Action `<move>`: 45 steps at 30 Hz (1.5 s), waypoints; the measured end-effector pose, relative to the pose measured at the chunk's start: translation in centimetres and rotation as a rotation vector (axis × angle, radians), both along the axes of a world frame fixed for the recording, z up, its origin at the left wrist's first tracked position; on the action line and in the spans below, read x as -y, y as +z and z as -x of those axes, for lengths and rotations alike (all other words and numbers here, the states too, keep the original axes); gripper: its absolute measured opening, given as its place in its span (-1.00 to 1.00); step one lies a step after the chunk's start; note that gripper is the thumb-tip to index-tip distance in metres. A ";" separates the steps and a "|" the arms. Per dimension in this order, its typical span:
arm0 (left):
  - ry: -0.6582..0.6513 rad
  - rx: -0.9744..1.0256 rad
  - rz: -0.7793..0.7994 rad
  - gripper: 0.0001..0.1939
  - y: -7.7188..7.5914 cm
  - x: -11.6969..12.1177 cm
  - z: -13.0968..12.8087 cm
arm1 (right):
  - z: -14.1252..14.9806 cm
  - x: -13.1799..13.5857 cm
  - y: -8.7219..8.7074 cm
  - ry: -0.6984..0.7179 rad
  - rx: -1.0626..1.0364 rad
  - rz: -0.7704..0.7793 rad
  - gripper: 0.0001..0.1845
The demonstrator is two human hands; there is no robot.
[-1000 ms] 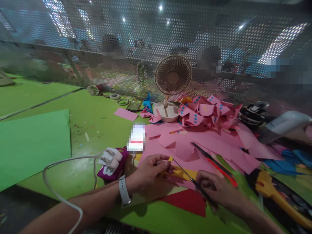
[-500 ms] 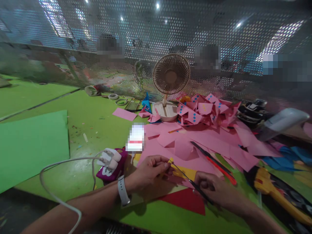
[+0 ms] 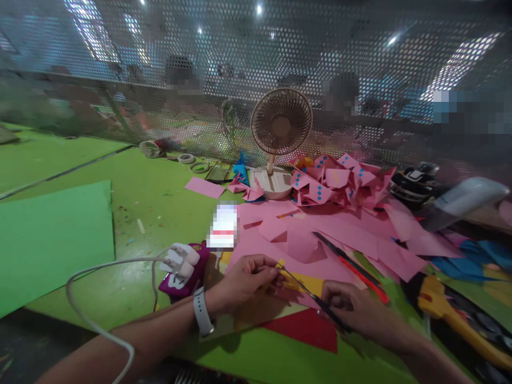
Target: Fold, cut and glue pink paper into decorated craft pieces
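My left hand (image 3: pixel 244 280) pinches the edge of a yellow paper piece (image 3: pixel 302 282) that lies on pink paper near the table's front. A white watch sits on that wrist. My right hand (image 3: pixel 352 309) is closed around the handles of thin dark scissors (image 3: pixel 308 292), whose blades point up and left to the yellow piece beside my left fingertips. A red paper triangle (image 3: pixel 310 330) lies on the green table just below both hands.
A small beige desk fan (image 3: pixel 280 133) stands behind a heap of pink paper cutouts (image 3: pixel 340 186). A purple device with a white plug and cable (image 3: pixel 182 266) sits left of my hand. A green sheet (image 3: pixel 52 240) lies far left. Red-handled scissors (image 3: pixel 352 264) and a yellow tool (image 3: pixel 448 314) lie right. A perforated metal screen backs the table.
The view has shifted slightly. The scissor blades have closed in a little on the yellow piece. Both hands stay in nearly the same place.
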State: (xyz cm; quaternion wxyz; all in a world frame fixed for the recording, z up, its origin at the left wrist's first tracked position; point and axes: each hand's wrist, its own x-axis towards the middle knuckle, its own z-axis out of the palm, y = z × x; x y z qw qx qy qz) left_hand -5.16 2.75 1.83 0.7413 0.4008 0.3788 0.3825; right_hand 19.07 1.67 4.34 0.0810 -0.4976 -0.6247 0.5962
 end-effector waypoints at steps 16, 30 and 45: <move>-0.025 -0.038 0.044 -0.67 -0.3 -0.1 0.5 | -0.3 -0.2 -0.7 -0.029 -0.022 -0.018 -0.63; 0.002 -0.031 0.060 -0.66 -0.4 -0.1 0.4 | -0.1 -0.3 -0.5 -0.043 -0.008 -0.011 -0.61; 0.125 0.086 0.122 -0.63 0.1 0.1 0.0 | 0.2 -0.2 0.9 -0.056 -0.009 0.049 -0.60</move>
